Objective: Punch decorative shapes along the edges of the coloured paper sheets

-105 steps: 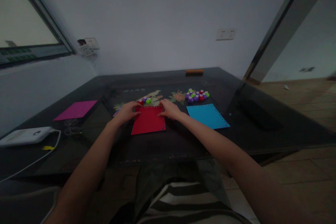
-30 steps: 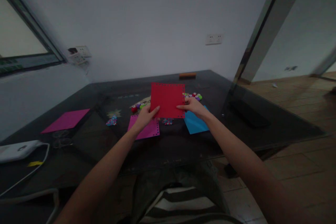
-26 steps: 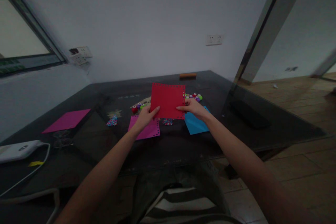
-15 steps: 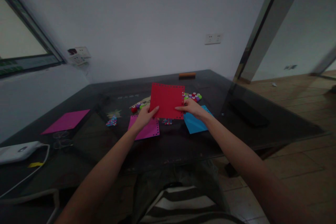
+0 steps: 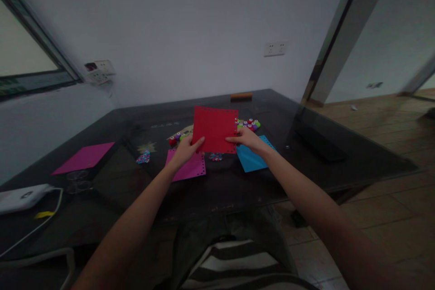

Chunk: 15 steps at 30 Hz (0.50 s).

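A red sheet [image 5: 215, 129] with small holes along its edges is held up above the dark table. My left hand [image 5: 186, 148] pinches its lower left corner, thumb in front. On the right side, my right hand [image 5: 247, 138] grips the sheet near its lower right edge. Below the left hand lies a pink sheet [image 5: 190, 166] with punched holes. A blue sheet [image 5: 253, 158] lies under the right hand. Colourful round pieces with eye-like dots [image 5: 249, 124] sit behind the right hand, and more such pieces [image 5: 177, 137] are behind the left hand.
On the dark table [image 5: 217, 195], a magenta sheet [image 5: 84, 157] and a white device [image 5: 23, 197] with a cable lie left. Small beads [image 5: 143, 157] are left of centre. An orange-brown roll [image 5: 241, 96] is at the back, a black object [image 5: 321, 144] right.
The view has shifted very slightly. Both hands keep their hold on the red sheet, which stays in nearly the same place.
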### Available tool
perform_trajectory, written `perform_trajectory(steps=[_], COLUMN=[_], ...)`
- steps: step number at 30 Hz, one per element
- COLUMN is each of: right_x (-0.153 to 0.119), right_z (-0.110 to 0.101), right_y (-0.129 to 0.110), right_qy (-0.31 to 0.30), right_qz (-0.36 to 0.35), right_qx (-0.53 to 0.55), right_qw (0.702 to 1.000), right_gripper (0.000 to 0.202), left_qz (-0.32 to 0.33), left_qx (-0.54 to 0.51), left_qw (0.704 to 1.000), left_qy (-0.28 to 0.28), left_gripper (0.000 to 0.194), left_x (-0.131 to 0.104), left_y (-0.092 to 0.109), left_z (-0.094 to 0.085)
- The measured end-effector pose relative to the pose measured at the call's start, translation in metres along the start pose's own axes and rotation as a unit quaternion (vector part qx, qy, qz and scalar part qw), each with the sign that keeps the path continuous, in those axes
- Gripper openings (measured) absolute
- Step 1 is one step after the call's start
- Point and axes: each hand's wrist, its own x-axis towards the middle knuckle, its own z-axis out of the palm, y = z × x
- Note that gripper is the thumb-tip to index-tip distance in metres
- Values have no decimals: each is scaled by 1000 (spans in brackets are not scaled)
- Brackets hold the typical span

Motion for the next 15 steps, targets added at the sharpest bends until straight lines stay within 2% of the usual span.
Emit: perform_trajectory(steps=[12, 15], right_x=[6, 7], right_z=[0, -1], right_y=[10, 10], right_qy=[27, 47], right_qz=[-15, -18], right_qx=[-28, -29], right_qw=[999, 998], right_gripper=[25, 25], left_qz=[46, 65], left_qx=[49, 52], left_qw=[997, 996], left_qy=[-22, -2], left_gripper=[42, 41], left_x=[7, 11], left_y=[-10, -12], left_z=[-8, -17])
